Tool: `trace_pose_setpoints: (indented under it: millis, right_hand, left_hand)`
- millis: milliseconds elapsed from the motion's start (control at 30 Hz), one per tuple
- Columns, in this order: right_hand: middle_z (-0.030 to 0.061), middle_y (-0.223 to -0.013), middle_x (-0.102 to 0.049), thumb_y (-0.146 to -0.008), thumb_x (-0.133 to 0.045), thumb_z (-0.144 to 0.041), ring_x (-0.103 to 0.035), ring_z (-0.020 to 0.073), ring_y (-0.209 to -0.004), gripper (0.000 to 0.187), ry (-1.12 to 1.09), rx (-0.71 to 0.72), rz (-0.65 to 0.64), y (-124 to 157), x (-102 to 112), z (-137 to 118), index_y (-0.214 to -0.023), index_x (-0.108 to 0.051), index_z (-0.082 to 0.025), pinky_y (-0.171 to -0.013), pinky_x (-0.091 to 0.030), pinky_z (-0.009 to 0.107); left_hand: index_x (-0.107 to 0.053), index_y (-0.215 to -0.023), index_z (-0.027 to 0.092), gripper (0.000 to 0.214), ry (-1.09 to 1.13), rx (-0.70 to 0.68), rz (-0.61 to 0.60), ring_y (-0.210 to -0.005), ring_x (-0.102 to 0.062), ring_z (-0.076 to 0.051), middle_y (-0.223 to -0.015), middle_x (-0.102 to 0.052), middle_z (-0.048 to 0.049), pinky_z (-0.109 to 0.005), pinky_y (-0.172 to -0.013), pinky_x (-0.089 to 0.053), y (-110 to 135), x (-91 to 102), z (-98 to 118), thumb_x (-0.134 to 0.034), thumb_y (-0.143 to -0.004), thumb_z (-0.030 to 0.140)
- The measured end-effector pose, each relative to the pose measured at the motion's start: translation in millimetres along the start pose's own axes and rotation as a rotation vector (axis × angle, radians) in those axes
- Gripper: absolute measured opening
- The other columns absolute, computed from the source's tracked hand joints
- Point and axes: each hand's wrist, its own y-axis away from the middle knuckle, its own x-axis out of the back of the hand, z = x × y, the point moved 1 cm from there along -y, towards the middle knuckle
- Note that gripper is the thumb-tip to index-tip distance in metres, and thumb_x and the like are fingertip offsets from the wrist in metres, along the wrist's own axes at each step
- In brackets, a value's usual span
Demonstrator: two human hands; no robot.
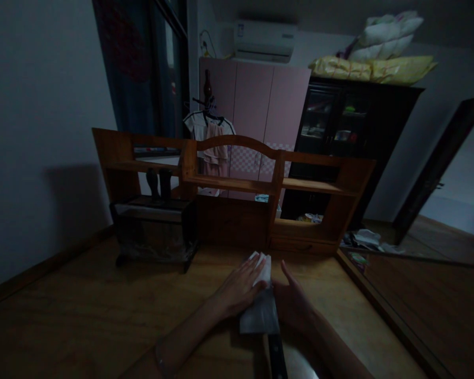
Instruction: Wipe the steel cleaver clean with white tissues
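Observation:
A cleaver [259,314] lies over the wooden table, its wide metal blade pointing away from me and its black handle [277,355] toward me. My left hand [240,287] presses a folded white tissue or cloth [264,271] against the far part of the blade, with the fingers together over it and the thumb on the near side. Just right of the blade is my right hand [294,302], thumb raised apart from the fingers. Its fingers are partly hidden beside the blade, and I cannot tell whether they touch it.
A knife holder [154,231] with dark knife handles [158,184] stands at the left on the table [82,310]. Along the back runs a wooden shelf unit [233,184]. The table's raised right edge [379,310] borders the floor. Pink wardrobe doors [253,105] are behind.

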Motion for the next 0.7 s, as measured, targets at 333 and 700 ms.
trace_pose_setpoints:
  millis: [333, 700]
  right_hand:
    - [0.0128, -0.102, -0.069, -0.088, -0.035, -0.072, -0.066, 0.0270, -0.094, 0.070, 0.048, 0.048, 0.048, 0.4, 1.6, -0.2, -0.118, -0.057, -0.012, -0.083, -0.051, 0.042]
    - [0.0099, -0.098, -0.071, -0.089, -0.039, -0.066, -0.067, 0.0249, -0.090, 0.060, 0.098, 0.067, 0.044, -14.7, 10.5, 11.8, -0.116, -0.062, -0.018, -0.083, -0.050, 0.039]
  left_hand:
    - [-0.013, -0.153, 0.023, 0.063, 0.002, 0.120, 0.055, -0.146, -0.006, -0.019, -0.159, -0.008, -0.0034, -0.041, -0.120, -0.013, -0.3, -8.5, -24.5, -0.017, -0.099, 0.056]
    - [-0.010, -0.153, 0.022, 0.069, 0.112, 0.128, -0.002, -0.147, -0.003, -0.023, -0.159, -0.005, -0.0052, -0.044, -0.119, -0.014, 1.0, -21.8, -22.8, -0.024, -0.097, 0.060]
